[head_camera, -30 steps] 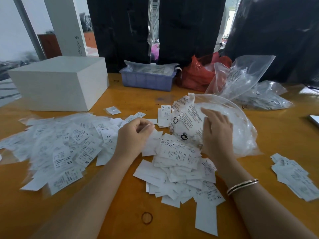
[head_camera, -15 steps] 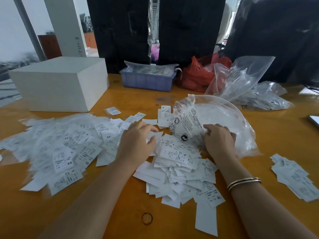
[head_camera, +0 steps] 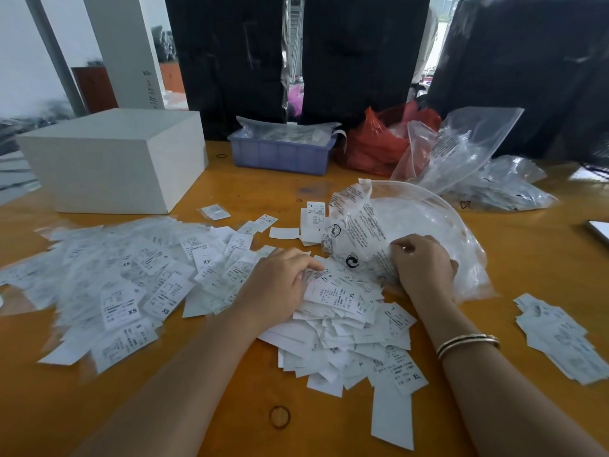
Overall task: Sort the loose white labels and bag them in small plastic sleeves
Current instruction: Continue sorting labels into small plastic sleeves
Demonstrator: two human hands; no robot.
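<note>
Across the whole lower frame runs your orange wooden table (head_camera: 527, 258), backed at the top by black plastic-wrapped bundles (head_camera: 356, 54) and a white pillar (head_camera: 128, 51) at upper left. On the table's far side you have one white box (head_camera: 112, 159) at left, one blue plastic bin (head_camera: 280, 156) at centre, one red plastic bag (head_camera: 379, 143) beside it, and clear bags of packed goods (head_camera: 487, 183) at upper right.

Your left hand (head_camera: 276, 285) lies palm down at frame centre, fingers loosely spread and only slightly curled, the fingertips (head_camera: 316, 267) pressing on the central heap of loose white labels (head_camera: 346, 324); it grips nothing you can see. Your right hand (head_camera: 425, 268) is curled nearly closed, thumb and forefinger pinching the film of a large clear bag (head_camera: 428, 219) printed with black warning text. That bag lies just beyond the heap and touches its far edge. Two thin bangles (head_camera: 468, 343) circle your right wrist.

You have three spreads of labels: the central heap, too many to count, several marked XL; a wide drift of sleeved labels (head_camera: 108, 282) at left, marked XS and S; and a small pile (head_camera: 560, 338) at the right edge. One lone sleeved label (head_camera: 214, 212) sits near the box. One dark rubber band (head_camera: 279, 416) lies at bottom centre.
</note>
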